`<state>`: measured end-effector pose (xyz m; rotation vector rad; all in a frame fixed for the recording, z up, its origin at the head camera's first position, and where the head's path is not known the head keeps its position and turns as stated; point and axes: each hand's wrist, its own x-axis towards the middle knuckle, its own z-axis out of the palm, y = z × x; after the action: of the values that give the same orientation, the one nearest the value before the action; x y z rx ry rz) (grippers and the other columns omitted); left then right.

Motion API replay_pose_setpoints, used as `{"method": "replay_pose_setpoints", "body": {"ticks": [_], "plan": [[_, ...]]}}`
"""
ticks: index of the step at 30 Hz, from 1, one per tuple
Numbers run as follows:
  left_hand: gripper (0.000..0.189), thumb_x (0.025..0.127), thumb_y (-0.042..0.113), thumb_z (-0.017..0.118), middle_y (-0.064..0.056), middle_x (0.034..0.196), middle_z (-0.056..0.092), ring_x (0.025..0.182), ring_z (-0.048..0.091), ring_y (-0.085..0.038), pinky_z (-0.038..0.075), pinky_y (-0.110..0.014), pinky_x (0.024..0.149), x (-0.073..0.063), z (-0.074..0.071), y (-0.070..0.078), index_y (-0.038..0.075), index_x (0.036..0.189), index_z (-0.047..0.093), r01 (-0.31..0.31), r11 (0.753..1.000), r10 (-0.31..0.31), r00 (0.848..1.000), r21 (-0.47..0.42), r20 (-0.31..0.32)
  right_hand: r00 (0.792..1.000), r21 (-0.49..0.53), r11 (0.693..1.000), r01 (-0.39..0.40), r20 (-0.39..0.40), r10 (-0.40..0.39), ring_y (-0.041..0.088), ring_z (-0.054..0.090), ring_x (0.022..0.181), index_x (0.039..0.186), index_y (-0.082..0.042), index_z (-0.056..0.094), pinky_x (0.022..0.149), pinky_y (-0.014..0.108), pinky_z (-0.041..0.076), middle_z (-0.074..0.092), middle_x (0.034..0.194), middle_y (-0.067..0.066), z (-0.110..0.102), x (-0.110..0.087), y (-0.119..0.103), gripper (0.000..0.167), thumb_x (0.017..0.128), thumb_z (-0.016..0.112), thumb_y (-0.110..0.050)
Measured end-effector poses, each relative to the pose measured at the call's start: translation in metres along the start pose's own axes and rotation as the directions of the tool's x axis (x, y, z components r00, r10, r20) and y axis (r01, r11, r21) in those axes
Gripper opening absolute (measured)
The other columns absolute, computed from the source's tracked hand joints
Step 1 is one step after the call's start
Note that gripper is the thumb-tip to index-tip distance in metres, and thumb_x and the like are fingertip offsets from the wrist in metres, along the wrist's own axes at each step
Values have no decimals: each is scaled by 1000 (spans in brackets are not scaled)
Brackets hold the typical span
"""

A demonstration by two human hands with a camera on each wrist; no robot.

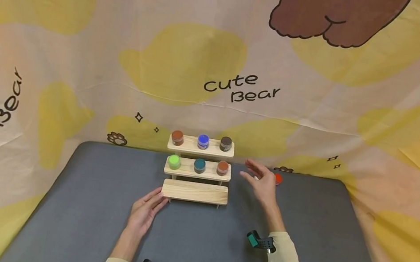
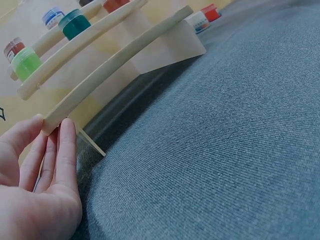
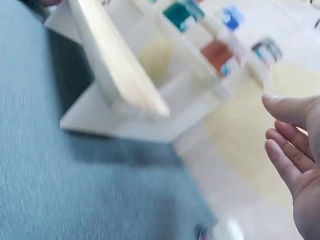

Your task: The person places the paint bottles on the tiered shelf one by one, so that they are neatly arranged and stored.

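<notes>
A three-tier wooden display rack (image 1: 195,192) stands on the grey table. My left hand (image 1: 144,212) pinches the left end of its bottom shelf; in the left wrist view the thumb (image 2: 33,127) lies at the board's end and the fingers reach below it. On the top shelf are a brown jar (image 1: 177,138), a blue jar (image 1: 203,141) and a dark jar (image 1: 226,144). The middle shelf holds a light green jar (image 1: 174,162), a teal jar (image 1: 199,166) and a reddish-brown jar (image 1: 222,168). My right hand (image 1: 264,187), fingers extended and holding nothing, hovers right of the rack.
Partly behind the right hand, a red-topped jar (image 1: 278,179) sits on the table (image 1: 101,214). Beside it in the left wrist view is a pale jar (image 2: 199,23). A printed cloth backdrop (image 1: 155,60) rises directly behind the rack and along the table's sides.
</notes>
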<state>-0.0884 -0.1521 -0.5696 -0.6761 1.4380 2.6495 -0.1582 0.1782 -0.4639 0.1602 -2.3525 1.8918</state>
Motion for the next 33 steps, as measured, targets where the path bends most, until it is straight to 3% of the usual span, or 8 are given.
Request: {"method": "replay_pose_setpoints", "body": {"ticks": [3, 8, 10, 15, 18, 25, 26, 33], "plan": [[49, 93, -5, 61, -14, 121, 61, 100, 68, -19, 55, -34, 100, 0, -1, 0, -13, 138, 44, 4, 1000, -4, 1000, -3, 0, 999, 2, 1000, -23, -37, 23, 45, 58, 115, 128, 13, 57, 102, 50, 52, 59, 126, 30, -6, 3, 15, 48, 84, 74, 5], [51, 92, -4, 63, -14, 120, 61, 100, 68, -19, 55, -34, 100, 0, -3, -1, -13, 139, 44, 4, 1000, -4, 1000, 3, -4, 995, -18, 999, -47, -90, 45, 43, 57, 118, 129, 9, 58, 93, 31, 59, 61, 126, 26, -16, 10, 57, 50, 84, 76, -2], [51, 92, -4, 64, -14, 119, 62, 100, 68, -19, 55, -35, 99, 0, -3, -2, -13, 138, 44, 4, 1000, -4, 1000, -3, -9, 993, -34, 998, -46, -110, 42, 41, 57, 118, 129, 7, 60, 92, 29, 59, 62, 126, 23, -19, 11, 70, 50, 84, 77, -5], [52, 91, -4, 65, -13, 117, 63, 99, 68, -20, 56, -35, 99, 0, -2, -1, -13, 138, 45, -5, 1000, 5, 1000, -1, -9, 988, -99, 995, -29, -151, 14, 40, 58, 117, 129, 6, 60, 103, 47, 52, 62, 126, 23, -23, 12, 79, 50, 84, 77, -7], [52, 91, -5, 65, -12, 115, 64, 99, 68, -20, 56, -35, 99, 0, -1, -1, -14, 137, 44, -8, 1000, 8, 1000, -3, -12, 985, -77, 996, -43, -168, 29, 39, 59, 117, 129, 6, 60, 103, 48, 51, 62, 126, 23, -25, 11, 82, 49, 84, 76, -5], [48, 93, -6, 61, -15, 119, 62, 100, 68, -19, 55, -34, 99, 0, 0, -1, -14, 137, 45, -4, 1000, 4, 1000, -2, -13, 977, -26, 999, -31, -210, 24, 50, 56, 113, 125, 16, 58, 96, 40, 56, 59, 122, 33, -26, 3, 65, 45, 83, 73, 10], [47, 93, -6, 60, -15, 120, 61, 100, 68, -19, 55, -34, 99, -1, 0, -1, -14, 137, 45, -6, 1000, 6, 1000, 3, -11, 975, -13, 999, -41, -221, 37, 50, 56, 114, 125, 15, 57, 96, 41, 55, 59, 122, 33, -26, 4, 67, 45, 83, 72, 10], [49, 93, -6, 60, -14, 119, 62, 99, 68, -19, 56, -34, 99, -1, 1, 0, -15, 138, 43, -24, 1000, 24, 1000, 2, -4, 966, 18, 993, -115, -230, 117, 43, 57, 116, 128, 11, 58, 85, 11, 57, 59, 126, 31, -29, 8, 102, 51, 82, 76, 3]]}}
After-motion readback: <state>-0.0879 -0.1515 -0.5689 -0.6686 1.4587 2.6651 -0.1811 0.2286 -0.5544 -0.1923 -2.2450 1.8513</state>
